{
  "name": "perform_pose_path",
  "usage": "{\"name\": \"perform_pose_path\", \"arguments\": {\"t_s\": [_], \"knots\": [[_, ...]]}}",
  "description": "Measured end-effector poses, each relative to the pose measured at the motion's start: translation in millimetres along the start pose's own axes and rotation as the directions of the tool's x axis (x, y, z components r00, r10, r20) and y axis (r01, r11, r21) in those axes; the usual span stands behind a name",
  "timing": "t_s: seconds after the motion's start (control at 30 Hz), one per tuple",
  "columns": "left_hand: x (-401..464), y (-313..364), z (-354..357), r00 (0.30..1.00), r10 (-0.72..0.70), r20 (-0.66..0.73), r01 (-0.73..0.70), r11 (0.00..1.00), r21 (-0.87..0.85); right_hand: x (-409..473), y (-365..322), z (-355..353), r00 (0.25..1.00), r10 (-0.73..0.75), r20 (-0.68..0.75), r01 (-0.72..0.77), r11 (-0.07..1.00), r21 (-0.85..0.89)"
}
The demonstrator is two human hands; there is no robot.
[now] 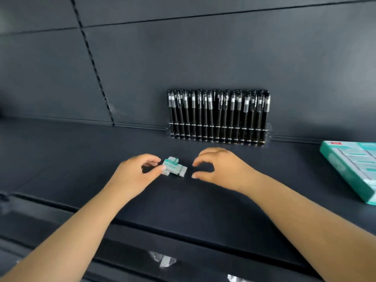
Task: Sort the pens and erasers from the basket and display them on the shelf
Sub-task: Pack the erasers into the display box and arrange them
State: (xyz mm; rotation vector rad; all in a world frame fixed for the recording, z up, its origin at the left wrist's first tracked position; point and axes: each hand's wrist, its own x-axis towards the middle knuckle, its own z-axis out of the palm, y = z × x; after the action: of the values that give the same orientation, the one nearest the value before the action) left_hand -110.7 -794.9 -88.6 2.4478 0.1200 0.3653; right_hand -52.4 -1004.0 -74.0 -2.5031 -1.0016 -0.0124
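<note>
Both of the person's bare arms reach forward over a dark shelf (203, 200). The left hand (134, 174) pinches a small cluster of erasers (174, 166), white blocks in teal and white sleeves, between its thumb and forefinger at the cluster's left end; the erasers sit on the shelf surface, roughly midway between the two hands, one piece lying across the others. The right hand (219, 169) is just beside them on the right, fingers and thumb curved toward each other with a gap between the tips, holding nothing and not touching the erasers. Behind the hands, against the dark back panel (183, 58), a row of black pens (218, 117) stands upright and close together in a clear holder, their caps up. Far to the right, at the frame's edge, a flat teal and white box (354, 167) lies on the same shelf, well apart from the hands.
</note>
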Motion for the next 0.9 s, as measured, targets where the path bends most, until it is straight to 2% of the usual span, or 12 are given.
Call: {"name": "perform_pose_path", "arguments": {"t_s": [0.13,0.2,0.3,0.37,0.43,0.53,0.63,0.77,0.83,0.9], "knots": [[6.3,-21.1,-1.1,0.997,-0.031,0.068,0.03,1.0,0.006,24.7,-6.1,20.2,0.995,0.072,0.064,-0.075,0.996,0.048],[9.3,-24.0,1.0,0.993,-0.022,0.112,0.018,0.999,0.042,34.8,-8.8,28.1,0.993,0.09,0.08,-0.092,0.996,0.018],[14.0,-24.7,4.9,0.989,-0.009,0.145,0.002,0.999,0.054,44.3,-8.8,34.0,0.994,0.094,0.053,-0.094,0.996,-0.005],[17.1,-24.2,5.9,0.987,-0.013,0.163,0.006,0.999,0.043,40.4,-4.3,28.3,0.988,0.148,0.038,-0.148,0.989,-0.003],[22.1,-24.3,7.0,0.984,-0.015,0.18,0.008,0.999,0.042,29.8,0.9,18.6,0.977,0.213,0.018,-0.209,0.967,-0.143],[28.5,-16.9,11.2,0.983,-0.002,0.185,-0.015,0.996,0.092,8.5,6.4,4.6,0.956,0.292,0.003,-0.267,0.877,-0.4],[32.7,-8.0,19.1,0.986,0.001,0.168,-0.026,0.989,0.147,-11.5,6.4,1.6,0.95,0.31,-0.02,-0.283,0.837,-0.469],[36.4,-6.4,25.6,0.988,0.037,0.152,-0.058,0.989,0.135,-30.7,0.5,0.7,0.959,0.279,-0.051,-0.276,0.876,-0.395],[34.6,-6.7,24.5,0.976,0.068,0.206,-0.084,0.994,0.071,-34.9,6.3,-3.2,0.969,0.233,-0.086,-0.247,0.937,-0.245],[30.0,-6.6,22.0,0.959,0.092,0.27,-0.094,0.996,-0.009,-33.8,17.4,-7.3,0.975,0.206,-0.077,-0.205,0.978,0.023]]}}
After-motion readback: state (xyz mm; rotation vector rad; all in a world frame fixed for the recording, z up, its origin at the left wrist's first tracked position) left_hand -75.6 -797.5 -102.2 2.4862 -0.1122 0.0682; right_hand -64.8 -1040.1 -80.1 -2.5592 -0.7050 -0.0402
